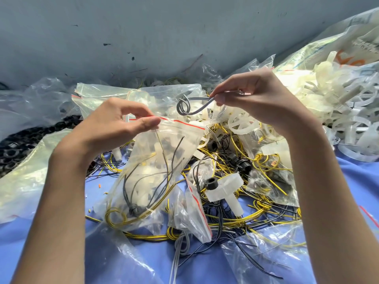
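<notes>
Head view.
- Clear zip bag (155,173), red strip at mouth, held up over blue cloth (51,247).
- Inside bag: yellow-black wires, thin black wires, white plastic bits.
- Left hand (121,126) pinches bag's top edge, thumb and forefinger pressed together on it.
- Big sack (338,58) at right, white plastic parts spilling out.
- Black rings (24,144) heaped far left among clear plastic.
- Grey wire (202,108): short, free end curled into small loop, just above bag mouth.
- Right hand (252,99) pinches wire's other end between thumb and fingertips.
</notes>
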Tool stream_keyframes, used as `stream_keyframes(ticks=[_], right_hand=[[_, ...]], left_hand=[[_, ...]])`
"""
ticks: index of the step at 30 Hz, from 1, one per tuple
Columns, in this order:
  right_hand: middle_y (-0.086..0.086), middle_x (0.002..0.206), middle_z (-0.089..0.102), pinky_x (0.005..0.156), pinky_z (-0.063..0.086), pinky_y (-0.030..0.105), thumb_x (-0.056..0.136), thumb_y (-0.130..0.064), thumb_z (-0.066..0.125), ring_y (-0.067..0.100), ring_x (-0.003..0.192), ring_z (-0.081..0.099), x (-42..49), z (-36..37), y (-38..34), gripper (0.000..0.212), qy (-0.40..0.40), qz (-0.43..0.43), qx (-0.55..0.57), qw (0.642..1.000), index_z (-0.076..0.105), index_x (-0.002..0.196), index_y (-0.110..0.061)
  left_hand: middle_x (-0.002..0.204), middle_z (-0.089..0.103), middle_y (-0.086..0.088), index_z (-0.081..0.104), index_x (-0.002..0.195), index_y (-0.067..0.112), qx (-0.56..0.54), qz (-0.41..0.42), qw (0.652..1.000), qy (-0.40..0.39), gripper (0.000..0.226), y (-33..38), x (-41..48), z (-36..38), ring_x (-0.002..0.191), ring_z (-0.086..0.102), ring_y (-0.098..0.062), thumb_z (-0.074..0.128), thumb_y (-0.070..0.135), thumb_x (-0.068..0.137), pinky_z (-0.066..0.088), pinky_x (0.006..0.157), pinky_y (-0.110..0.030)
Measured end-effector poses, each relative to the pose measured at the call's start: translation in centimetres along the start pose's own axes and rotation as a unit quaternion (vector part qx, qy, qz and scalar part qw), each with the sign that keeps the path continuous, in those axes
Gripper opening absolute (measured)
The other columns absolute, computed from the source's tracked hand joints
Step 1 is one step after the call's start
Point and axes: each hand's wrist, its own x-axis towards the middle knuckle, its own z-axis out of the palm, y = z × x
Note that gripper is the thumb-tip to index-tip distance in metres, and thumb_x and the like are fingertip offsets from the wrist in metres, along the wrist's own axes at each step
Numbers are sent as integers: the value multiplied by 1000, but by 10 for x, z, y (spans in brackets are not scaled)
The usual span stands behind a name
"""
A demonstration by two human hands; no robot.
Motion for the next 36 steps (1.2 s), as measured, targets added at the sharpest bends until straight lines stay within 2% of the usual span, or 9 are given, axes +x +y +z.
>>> stream_keyframes(ticks=[3,8,14,18,24,28,30,33,36], right_hand=[[-8,74,72,70,45,10,83,-7,69,-2,74,64,1,1,1,18,-5,1,-22,1000,74,87,-24],[-2,79,73,72,48,16,83,-8,70,2,76,64,-1,5,-3,19,-89,-4,-46,995,73,86,-27],[5,84,75,69,52,27,84,-4,68,2,75,63,-1,24,-10,21,-227,-7,-75,971,75,89,-24],[-14,78,74,67,52,13,84,-11,70,-5,73,66,-1,35,-16,18,-259,-5,-29,965,75,87,-29],[7,95,72,81,53,38,83,-13,72,20,89,66,3,66,-11,19,-263,-29,-90,960,71,100,-5],[-12,88,70,75,51,19,87,-20,68,4,83,63,3,69,-12,12,-328,-6,-100,939,71,98,-15],[-18,86,70,80,50,18,88,-26,67,-1,86,64,4,62,-12,7,-315,2,-94,944,70,94,-28],[6,91,73,84,53,38,90,-26,65,16,89,67,4,47,-11,12,-211,-1,-61,976,73,94,-18],[15,79,69,73,48,30,93,-13,59,10,75,59,4,34,-10,16,-110,-6,13,994,72,90,-5]], left_hand=[[73,67,10,68,71,26,-15,8,999,-42,24,1,1,2,77,61,-10,59,47,79,43,76,-26],[68,60,21,64,68,32,-15,79,995,-52,23,19,5,18,68,50,6,57,47,85,34,62,-8],[73,58,-2,63,75,25,-108,163,977,-88,18,44,5,31,76,54,-18,56,36,88,36,73,-32],[75,51,-1,60,72,21,-170,200,961,-87,24,47,5,32,75,49,-16,60,39,86,35,72,-29],[79,52,3,59,70,21,-231,208,949,-52,34,45,6,31,80,49,-18,59,53,83,35,75,-30],[79,53,10,61,69,23,-238,201,949,-52,32,43,5,31,81,51,-12,61,52,82,37,75,-23],[79,51,3,60,69,19,-237,195,951,-45,35,41,6,30,79,50,-13,61,52,81,36,74,-24],[76,50,0,62,69,23,-238,184,953,-38,32,40,7,27,75,49,-15,60,52,83,35,72,-29],[66,52,14,52,68,17,-250,167,954,-11,32,35,9,25,66,48,-7,53,39,92,34,68,-23]])
